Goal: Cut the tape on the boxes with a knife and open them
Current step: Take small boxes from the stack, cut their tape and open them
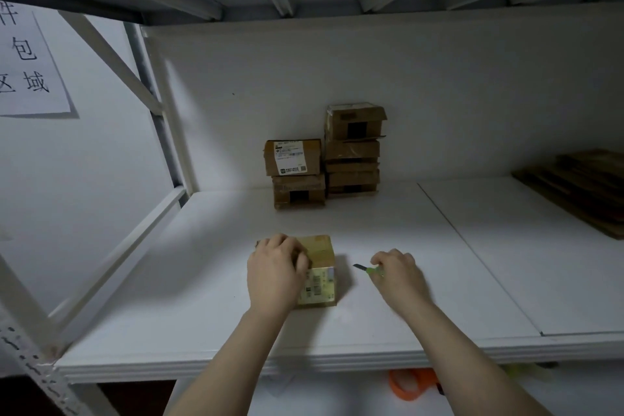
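Note:
A small cardboard box (320,268) with a printed label on its near side sits on the white shelf (209,297) in front of me. My left hand (275,272) grips the box's top left part, fingers curled over it. To the right of the box, my right hand (398,275) holds a green utility knife (368,269) with its dark blade pointing left toward the box, a short gap away from it.
Two stacks of cardboard boxes (326,159) stand against the back wall. Flattened cardboard (580,186) lies at the far right. The rack's white frame (148,105) bounds the left side. An orange object (413,383) shows below the shelf edge.

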